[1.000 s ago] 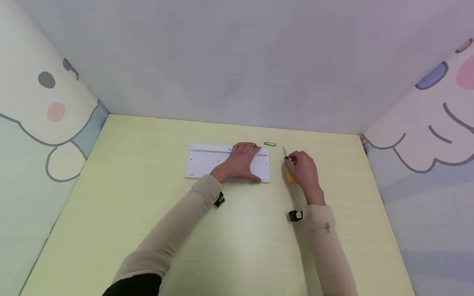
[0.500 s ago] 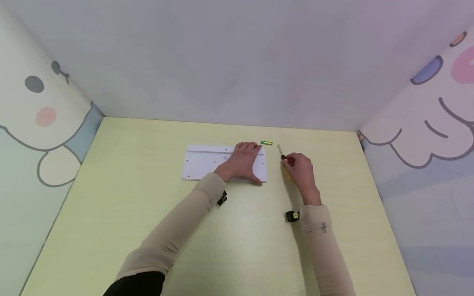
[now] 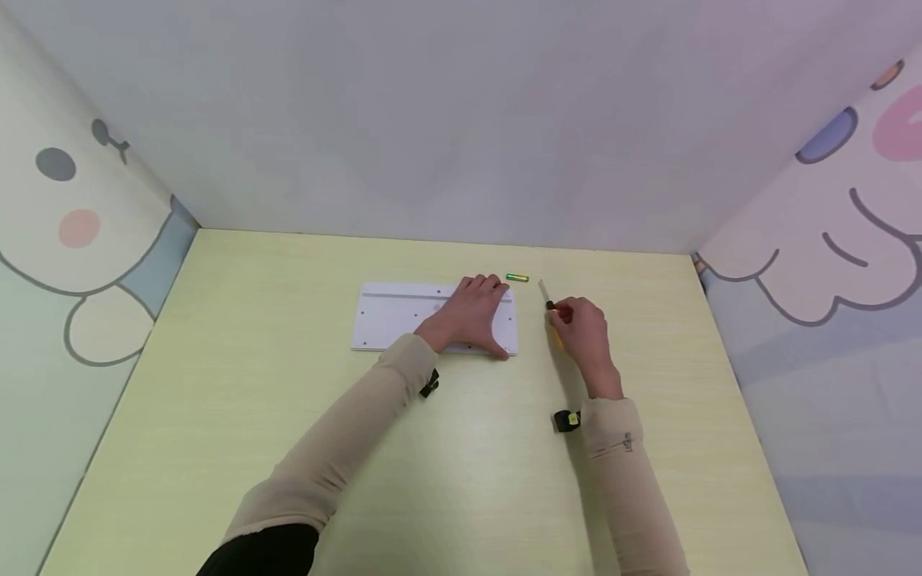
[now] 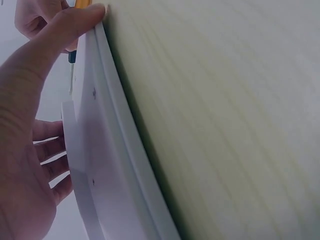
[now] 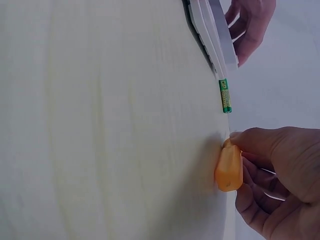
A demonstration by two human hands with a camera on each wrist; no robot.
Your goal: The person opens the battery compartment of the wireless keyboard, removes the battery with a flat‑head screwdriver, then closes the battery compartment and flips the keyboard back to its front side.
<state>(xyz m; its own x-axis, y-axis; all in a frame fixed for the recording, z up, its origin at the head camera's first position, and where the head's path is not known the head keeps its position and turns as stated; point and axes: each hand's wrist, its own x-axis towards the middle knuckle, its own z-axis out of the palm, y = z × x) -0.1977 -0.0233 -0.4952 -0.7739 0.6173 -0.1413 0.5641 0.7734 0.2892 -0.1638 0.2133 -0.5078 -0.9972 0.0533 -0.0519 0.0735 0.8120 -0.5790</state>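
Observation:
A white keyboard (image 3: 392, 316), apparently lying underside up with small screw holes, rests on the table. My left hand (image 3: 471, 314) grips it across its right part, thumb on the near edge and fingers at the far edge. To the right, my right hand (image 3: 585, 330) pinches a screwdriver (image 3: 543, 293) whose metal shaft points toward the back of the table. Its orange-yellow handle (image 5: 230, 170) shows in the right wrist view, low over the tabletop. In the left wrist view, my thumb (image 4: 82, 20) presses along the keyboard's edge.
A green battery (image 3: 517, 278) lies just behind the keyboard's right end. The pale wooden table (image 3: 288, 400) meets a plain wall (image 3: 446, 120) at the back. Walls with cartoon prints stand on both sides.
The screwdriver's shaft has tilted slightly left in my right hand, and less of its handle shows. My left hand stays on the keyboard. The head view has shifted slightly.

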